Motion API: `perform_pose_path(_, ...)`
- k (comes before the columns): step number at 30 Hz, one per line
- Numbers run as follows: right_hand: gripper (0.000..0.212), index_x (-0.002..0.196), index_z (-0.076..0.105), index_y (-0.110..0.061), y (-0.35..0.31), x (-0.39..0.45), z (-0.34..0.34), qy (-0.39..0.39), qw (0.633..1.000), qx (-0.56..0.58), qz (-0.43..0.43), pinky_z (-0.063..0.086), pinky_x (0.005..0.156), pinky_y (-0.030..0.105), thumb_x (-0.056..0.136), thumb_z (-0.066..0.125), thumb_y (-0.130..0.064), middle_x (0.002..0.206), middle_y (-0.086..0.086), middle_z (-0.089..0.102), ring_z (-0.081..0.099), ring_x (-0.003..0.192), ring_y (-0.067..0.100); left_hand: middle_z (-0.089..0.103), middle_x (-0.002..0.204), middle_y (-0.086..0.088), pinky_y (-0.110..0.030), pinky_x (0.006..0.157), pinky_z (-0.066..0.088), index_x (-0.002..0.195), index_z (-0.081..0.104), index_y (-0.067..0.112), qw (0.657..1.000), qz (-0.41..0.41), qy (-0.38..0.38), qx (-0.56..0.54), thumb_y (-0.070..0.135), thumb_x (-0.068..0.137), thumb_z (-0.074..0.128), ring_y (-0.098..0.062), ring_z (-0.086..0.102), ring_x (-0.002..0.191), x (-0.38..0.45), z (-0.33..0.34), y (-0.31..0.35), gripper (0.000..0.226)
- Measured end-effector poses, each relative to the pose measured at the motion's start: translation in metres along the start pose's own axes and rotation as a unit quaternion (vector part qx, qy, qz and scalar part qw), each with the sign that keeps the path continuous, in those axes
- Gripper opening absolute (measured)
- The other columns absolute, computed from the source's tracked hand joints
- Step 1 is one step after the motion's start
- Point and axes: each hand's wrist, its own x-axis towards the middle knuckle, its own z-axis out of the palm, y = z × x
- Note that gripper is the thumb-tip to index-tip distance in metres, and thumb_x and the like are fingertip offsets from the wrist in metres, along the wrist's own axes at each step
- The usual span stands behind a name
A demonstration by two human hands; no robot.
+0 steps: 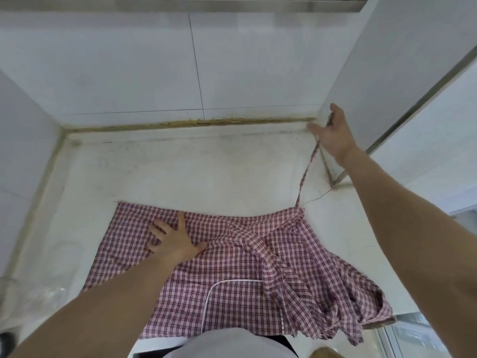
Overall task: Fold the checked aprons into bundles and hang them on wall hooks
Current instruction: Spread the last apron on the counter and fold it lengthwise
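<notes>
- One checked apron (232, 275) lies spread on a white counter, filling the lower middle of the view, from about 8 o'clock round to 4 o'clock.
- Its cloth is a small red-and-white check.
- The left part lies flat, with a straight far edge and a sharp corner at about 10 o'clock.
- The right part is rumpled into folds, and its near edge hangs over the front of the counter at about 5 o'clock.
- A thin white curved line of piping (222, 293) shows on the near middle.
- A narrow checked strap (305, 174) rises taut from the apron's far right corner toward 2 o'clock.
</notes>
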Motion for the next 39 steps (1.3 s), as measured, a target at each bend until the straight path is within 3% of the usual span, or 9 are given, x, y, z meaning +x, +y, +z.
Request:
perform_pose_path(6, 0.043, 0.124, 0.051, 0.0, 0.058, -0.102, 0.06, 0.002, 0.947, -0.279, -0.16, 0.049, 0.092, 0.046, 0.087, 0.062, -0.019, 0.116, 0.017, 0.051, 0.053, 0.104, 0.033, -0.032, 0.151, -0.034, -0.072, 0.113, 0.01, 0.147, -0.034, 0.028, 1.0, -0.006, -0.005, -0.001, 0.077, 0.075, 0.061, -0.053, -0.023, 0.142, -0.001, -0.003, 0.004, 0.129)
perform_pose_path(10, 0.045, 0.079, 0.056, -0.016, 0.084, -0.176, 0.087, -0.303, 0.88, -0.365, 0.01, 0.055, 0.062, 0.023, 0.09, 0.058, -0.06, 0.071, -0.005, 0.059, 0.057, 0.057, 0.006, -0.032, 0.151, -0.034, -0.072, 0.113, 0.011, 0.147, -0.035, 0.029, 1.0, -0.01, -0.005, 0.001, 0.078, 0.075, 0.061, -0.052, -0.022, 0.143, 0.001, -0.004, 0.005, 0.129)
perform_pose_path(13, 0.038, 0.09, 0.065, -0.007, 0.102, -0.201, 0.096, -0.437, 0.832, -0.327, 0.101, 0.058, 0.077, 0.029, 0.084, 0.073, -0.044, 0.094, 0.005, 0.071, 0.069, 0.082, 0.018, -0.032, 0.151, -0.033, -0.072, 0.112, 0.012, 0.147, -0.035, 0.03, 1.0, -0.014, -0.004, 0.003, 0.079, 0.073, 0.061, -0.052, -0.022, 0.143, 0.001, -0.004, 0.005, 0.131)
perform_pose_path(19, 0.048, 0.119, 0.062, 0.002, 0.112, -0.15, 0.038, -0.428, 0.851, 0.026, 0.304, 0.053, 0.097, 0.043, 0.082, 0.078, -0.025, 0.113, 0.019, 0.069, 0.068, 0.102, 0.032, -0.03, 0.154, -0.028, -0.072, 0.111, 0.017, 0.147, -0.034, 0.034, 1.0, -0.004, -0.012, 0.017, 0.084, 0.069, 0.059, -0.052, -0.02, 0.143, -0.002, -0.007, -0.002, 0.131)
perform_pose_path(21, 0.049, 0.118, 0.068, -0.007, 0.106, -0.127, 0.021, -0.398, 0.878, -0.017, 0.266, 0.048, 0.103, 0.043, 0.08, 0.079, -0.036, 0.114, 0.011, 0.072, 0.065, 0.111, 0.03, -0.03, 0.155, -0.027, -0.073, 0.111, 0.017, 0.147, -0.034, 0.034, 1.0, -0.001, -0.014, 0.017, 0.084, 0.069, 0.059, -0.052, -0.019, 0.143, -0.003, -0.008, -0.003, 0.132)
perform_pose_path(26, 0.032, 0.077, 0.064, -0.011, 0.106, -0.1, 0.038, -0.205, 0.924, -0.313, 0.082, 0.038, 0.056, 0.023, 0.088, 0.073, -0.04, 0.07, 0.0, 0.058, 0.055, 0.065, 0.015, -0.033, 0.155, -0.023, -0.073, 0.112, 0.012, 0.148, -0.031, 0.036, 1.0, 0.007, -0.005, -0.011, 0.084, 0.067, 0.061, -0.049, -0.022, 0.144, -0.007, -0.005, -0.007, 0.132)
perform_pose_path(28, 0.029, 0.089, 0.067, -0.011, 0.114, -0.101, 0.054, -0.15, 0.936, -0.314, 0.056, 0.041, 0.063, 0.026, 0.091, 0.069, -0.039, 0.079, 0.002, 0.061, 0.058, 0.075, 0.018, -0.035, 0.155, -0.022, -0.073, 0.111, 0.009, 0.148, -0.031, 0.036, 1.0, 0.011, -0.001, -0.017, 0.085, 0.068, 0.059, -0.047, -0.023, 0.144, -0.007, -0.003, -0.009, 0.13)
perform_pose_path(36, 0.044, 0.081, 0.065, -0.013, 0.135, -0.119, 0.068, -0.338, 0.898, -0.212, 0.184, 0.051, 0.077, 0.028, 0.069, 0.083, -0.051, 0.086, 0.003, 0.066, 0.062, 0.081, 0.016, -0.042, 0.151, -0.02, -0.073, 0.112, 0.005, 0.144, -0.036, 0.038, 0.998, -0.035, -0.01, -0.042, 0.084, 0.07, 0.059, -0.046, -0.029, 0.143, 0.002, -0.004, -0.046, 0.129)
perform_pose_path(39, 0.049, 0.069, 0.057, -0.018, 0.133, -0.118, 0.074, -0.236, 0.926, -0.273, 0.114, 0.045, 0.066, 0.027, 0.06, 0.088, -0.054, 0.072, -0.003, 0.059, 0.057, 0.069, 0.013, -0.046, 0.148, -0.021, -0.074, 0.111, 0.005, 0.141, -0.04, 0.039, 0.998, -0.045, -0.025, -0.04, 0.082, 0.068, 0.063, -0.048, -0.032, 0.141, 0.006, -0.008, -0.051, 0.133)
